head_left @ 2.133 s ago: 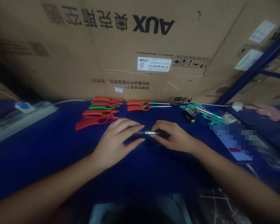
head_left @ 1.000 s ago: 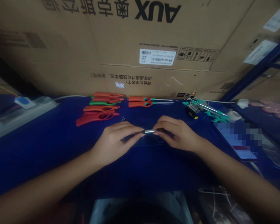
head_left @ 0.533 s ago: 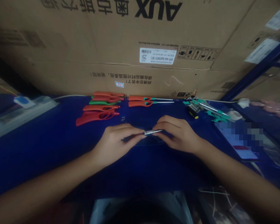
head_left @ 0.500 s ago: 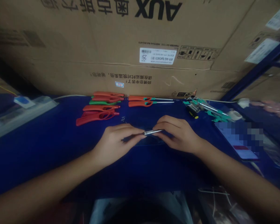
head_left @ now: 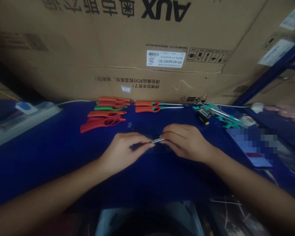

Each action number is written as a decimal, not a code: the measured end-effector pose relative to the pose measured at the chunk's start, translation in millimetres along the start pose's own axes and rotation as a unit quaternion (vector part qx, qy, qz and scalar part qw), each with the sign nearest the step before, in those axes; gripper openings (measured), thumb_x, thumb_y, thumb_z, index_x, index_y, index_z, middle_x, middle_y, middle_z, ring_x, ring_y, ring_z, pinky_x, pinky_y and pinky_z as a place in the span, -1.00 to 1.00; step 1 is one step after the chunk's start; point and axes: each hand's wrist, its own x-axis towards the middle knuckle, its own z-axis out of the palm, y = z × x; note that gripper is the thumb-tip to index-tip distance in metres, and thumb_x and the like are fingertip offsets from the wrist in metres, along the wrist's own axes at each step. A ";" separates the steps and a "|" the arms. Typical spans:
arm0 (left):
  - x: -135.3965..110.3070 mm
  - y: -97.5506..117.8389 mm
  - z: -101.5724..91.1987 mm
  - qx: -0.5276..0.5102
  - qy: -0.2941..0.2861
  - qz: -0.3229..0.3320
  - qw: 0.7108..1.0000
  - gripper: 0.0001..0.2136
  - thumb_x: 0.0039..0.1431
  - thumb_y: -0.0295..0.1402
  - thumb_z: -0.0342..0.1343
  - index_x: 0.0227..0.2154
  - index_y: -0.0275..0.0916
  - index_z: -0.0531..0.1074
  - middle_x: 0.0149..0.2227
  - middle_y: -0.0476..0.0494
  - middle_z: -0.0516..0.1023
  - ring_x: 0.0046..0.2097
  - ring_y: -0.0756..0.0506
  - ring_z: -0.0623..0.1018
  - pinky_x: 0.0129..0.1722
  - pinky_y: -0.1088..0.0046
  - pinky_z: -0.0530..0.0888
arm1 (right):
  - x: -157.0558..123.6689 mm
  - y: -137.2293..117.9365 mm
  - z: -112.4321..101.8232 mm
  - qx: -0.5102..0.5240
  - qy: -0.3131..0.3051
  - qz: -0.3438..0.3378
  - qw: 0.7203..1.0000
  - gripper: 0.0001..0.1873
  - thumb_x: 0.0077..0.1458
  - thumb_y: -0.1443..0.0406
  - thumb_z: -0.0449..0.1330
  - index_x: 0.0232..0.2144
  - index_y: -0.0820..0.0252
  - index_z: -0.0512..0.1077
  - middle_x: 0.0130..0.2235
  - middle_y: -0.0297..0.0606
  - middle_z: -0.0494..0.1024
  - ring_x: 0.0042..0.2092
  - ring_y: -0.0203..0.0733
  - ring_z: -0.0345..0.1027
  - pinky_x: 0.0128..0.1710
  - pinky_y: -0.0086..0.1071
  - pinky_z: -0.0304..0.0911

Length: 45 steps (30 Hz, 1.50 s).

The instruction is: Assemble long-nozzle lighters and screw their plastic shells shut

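Note:
Both my hands meet at the middle of a blue table. My left hand is closed in a pinch around the dark end of a thin rod-like part. My right hand is closed around the other end, and a short shiny metal tube shows between the two hands. Most of the part is hidden under my fingers. A tiny bent wire lies on the table just behind my left hand.
Red and green plastic handle shells lie at the back left, two red lighters with metal tubes beside them, and a pile of teal parts at the back right. A big cardboard box walls off the rear. A phone lies on the right.
My hands have drawn closer together, so less of the metal tube shows between them. My right hand slid slightly left. The view shifted up a little early on.

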 end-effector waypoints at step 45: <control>-1.2 -5.6 -3.7 0.058 -0.202 -0.085 0.974 -0.74 0.24 -0.40 0.17 -0.02 -0.09 0.51 -0.19 0.01 0.58 -0.28 0.01 0.56 -0.27 0.52 0.49 | -8.3 25.6 -31.5 0.296 -0.292 0.222 0.882 -0.86 0.26 0.36 0.14 -0.20 0.25 0.50 -0.24 -0.25 0.58 -0.30 -0.29 0.39 -0.31 -0.44 0.22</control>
